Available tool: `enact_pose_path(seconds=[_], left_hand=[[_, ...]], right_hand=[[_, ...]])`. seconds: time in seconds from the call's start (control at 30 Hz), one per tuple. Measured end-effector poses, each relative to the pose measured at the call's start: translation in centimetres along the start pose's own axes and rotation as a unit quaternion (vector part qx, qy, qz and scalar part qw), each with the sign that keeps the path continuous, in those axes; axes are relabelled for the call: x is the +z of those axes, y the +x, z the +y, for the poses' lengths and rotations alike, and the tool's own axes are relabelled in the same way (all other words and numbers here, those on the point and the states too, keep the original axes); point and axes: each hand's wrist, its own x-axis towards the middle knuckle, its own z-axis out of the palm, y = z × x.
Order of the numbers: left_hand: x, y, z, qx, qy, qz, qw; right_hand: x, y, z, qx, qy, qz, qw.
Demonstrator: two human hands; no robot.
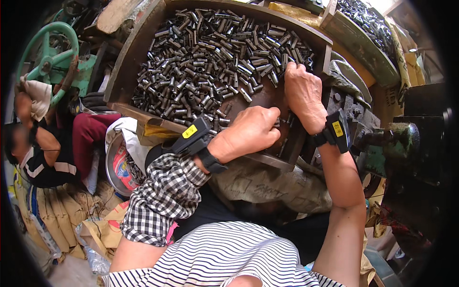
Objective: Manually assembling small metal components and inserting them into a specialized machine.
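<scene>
A shallow wooden tray point(133, 53) holds a heap of short, shiny metal tubes point(205, 57). My left hand point(252, 133) is curled closed over the tray's near side, and whatever lies in its fingers is hidden. Farther right, my right hand point(304, 92) reaches down to the right edge of the heap with its fingers bent together. Its fingertips are among or just above the tubes, and I cannot make out what they grip. A few loose tubes lie near my left fingers, by the tray's near right corner. Both wrists carry black strapped devices.
Dark machine parts point(382, 138) stand close on the right. Another wooden tray point(363, 52) of metal pieces is at the far right. On the left are a metal basin point(112, 165), a green handwheel point(48, 60) and another person point(45, 143). Sacking point(267, 186) hangs below the tray.
</scene>
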Motion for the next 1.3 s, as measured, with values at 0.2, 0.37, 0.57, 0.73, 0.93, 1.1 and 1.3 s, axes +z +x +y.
enact_pose_path(seconds=[0.2, 0.37, 0.57, 0.73, 0.93, 1.1, 1.3], left_hand=[[1.8, 0.0, -0.2, 0.067, 0.138, -0.001, 0.988], [1.7, 0.3, -0.3, 0.044, 0.168, -0.02, 0.985], [2.0, 0.2, -0.2, 0.092, 0.172, 0.011, 0.981], [0.7, 0.4, -0.4, 0.119, 0.025, 0.076, 0.99], [-0.3, 0.3, 0.9, 0.019, -0.128, 0.014, 0.991], [-0.1, 0.4, 0.8, 0.016, -0.164, 0.005, 0.986], [-1.0, -0.2, 0.7, -0.134, -0.472, -0.063, 0.869]], right_hand=[[-0.5, -2.0, 0.3, 0.019, 0.156, 0.003, 0.988], [-3.5, -5.6, 0.4, 0.017, 0.311, 0.072, 0.948], [-4.9, -10.2, 0.5, 0.222, 0.621, -0.038, 0.751], [-5.6, -11.8, -0.5, 0.149, 0.508, 0.025, 0.848], [-4.8, -12.0, -0.3, 0.114, 0.522, 0.065, 0.843], [-4.8, -12.1, 0.1, 0.072, 0.474, 0.049, 0.876], [-5.1, -12.9, 0.4, 0.18, 0.654, 0.03, 0.735]])
